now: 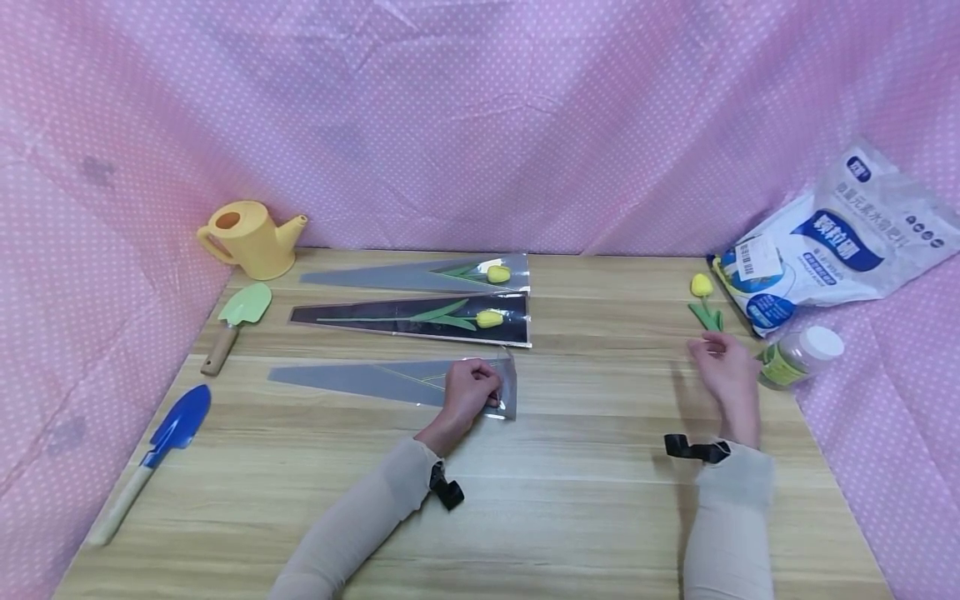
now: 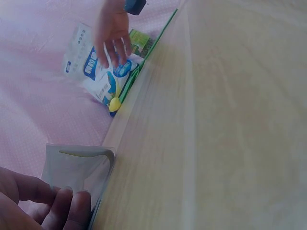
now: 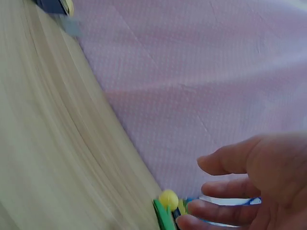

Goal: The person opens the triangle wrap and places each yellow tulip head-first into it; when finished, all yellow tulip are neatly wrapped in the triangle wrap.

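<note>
My left hand (image 1: pixel 468 390) pinches the wide end of a grey, tapered flower sleeve (image 1: pixel 360 379) with a clear front. Up close in the left wrist view, the sleeve's clear film (image 2: pixel 79 165) stands lifted at its mouth, fingertips on it. On the right, a yellow artificial tulip (image 1: pixel 701 286) with green leaves lies on the table, its bloom toward the back. Over its stem is my right hand (image 1: pixel 726 375), fingers extended and apart, thumb spread in the right wrist view. Part of the stem is hidden beneath that hand in the head view.
Behind the grey sleeve lie a black sleeve (image 1: pixel 360 317) and another grey sleeve (image 1: pixel 375 277), each with a yellow tulip. A watering can (image 1: pixel 258 242), green trowel (image 1: pixel 247 304) and blue trowel (image 1: pixel 183 417) line the left. A white bag (image 1: pixel 840 242) and lidded jar (image 1: pixel 798 354) stand right.
</note>
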Motion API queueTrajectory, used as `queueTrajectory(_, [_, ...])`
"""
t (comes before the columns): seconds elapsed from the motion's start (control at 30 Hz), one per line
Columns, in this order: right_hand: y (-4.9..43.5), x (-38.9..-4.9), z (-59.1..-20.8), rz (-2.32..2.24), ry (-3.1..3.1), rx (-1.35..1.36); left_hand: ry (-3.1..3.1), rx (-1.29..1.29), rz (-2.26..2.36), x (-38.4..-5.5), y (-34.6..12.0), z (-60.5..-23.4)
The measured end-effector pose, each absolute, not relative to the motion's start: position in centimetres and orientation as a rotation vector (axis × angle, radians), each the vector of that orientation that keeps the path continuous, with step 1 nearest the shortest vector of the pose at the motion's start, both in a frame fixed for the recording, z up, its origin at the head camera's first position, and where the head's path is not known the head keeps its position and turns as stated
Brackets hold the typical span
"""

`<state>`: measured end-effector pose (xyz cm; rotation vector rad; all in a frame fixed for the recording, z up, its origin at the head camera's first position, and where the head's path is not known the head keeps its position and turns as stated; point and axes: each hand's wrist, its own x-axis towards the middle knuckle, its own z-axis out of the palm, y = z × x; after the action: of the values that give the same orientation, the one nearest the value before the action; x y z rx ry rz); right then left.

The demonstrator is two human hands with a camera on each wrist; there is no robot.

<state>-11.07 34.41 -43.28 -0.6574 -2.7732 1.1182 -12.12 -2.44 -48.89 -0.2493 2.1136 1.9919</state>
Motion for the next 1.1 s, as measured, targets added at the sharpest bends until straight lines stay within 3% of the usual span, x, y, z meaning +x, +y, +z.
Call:
queueTrajectory(0.37, [37.6,-10.5,-45.3,0.968,-2.712,-0.634,2.129,-0.26,1.983,-12.1,-2.4,-49.0])
queueTrajectory(1.1, [39.0,-9.7,-47.0,0.646,-3.012,-0.745,2.136,-0.251,1.98,-12.1,-2.4,-49.0])
